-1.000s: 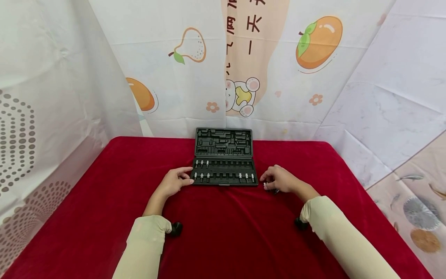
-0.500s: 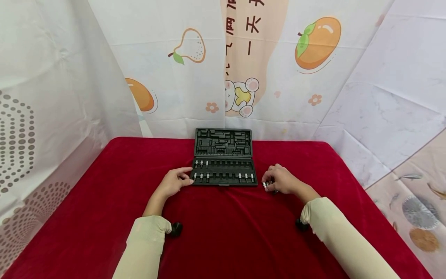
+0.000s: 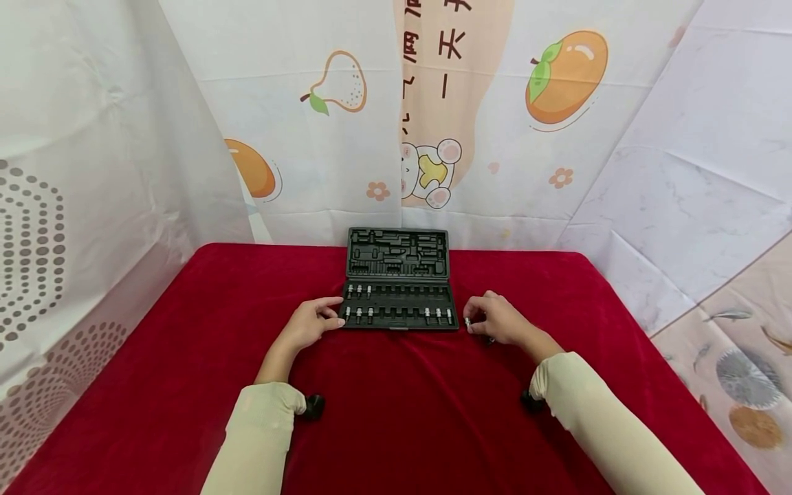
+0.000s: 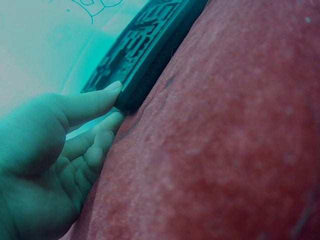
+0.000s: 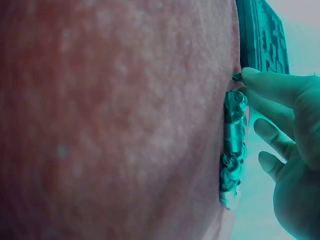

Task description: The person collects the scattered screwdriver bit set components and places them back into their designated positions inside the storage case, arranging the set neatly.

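Note:
An open black plastic socket case (image 3: 399, 303) lies on the table with several small silver bit sockets (image 3: 359, 314) in its lower tray. Beside its left edge is my left hand (image 3: 307, 323); the thumb (image 4: 107, 97) and index fingertip touch the case near the front corner, with the other fingers loosely bent. My right hand (image 3: 498, 320), just right of the case, pinches a small bit socket (image 3: 467, 322) between thumb and index finger. Its dark tip (image 5: 237, 77) shows in the right wrist view. Beneath that hand lies a pile of loose bit sockets (image 5: 233, 140), mostly hidden from the head view.
A red velvet cloth (image 3: 396, 412) covers the table. The case's raised lid (image 3: 398, 252) stands near the back edge, close to a printed white curtain (image 3: 346, 158). Several slots in the tray's middle and upper right hold no sockets.
My right hand has shifted slightly at the loose pile and now pinches one bit socket near the case's right edge. The left hand stays at the left edge.

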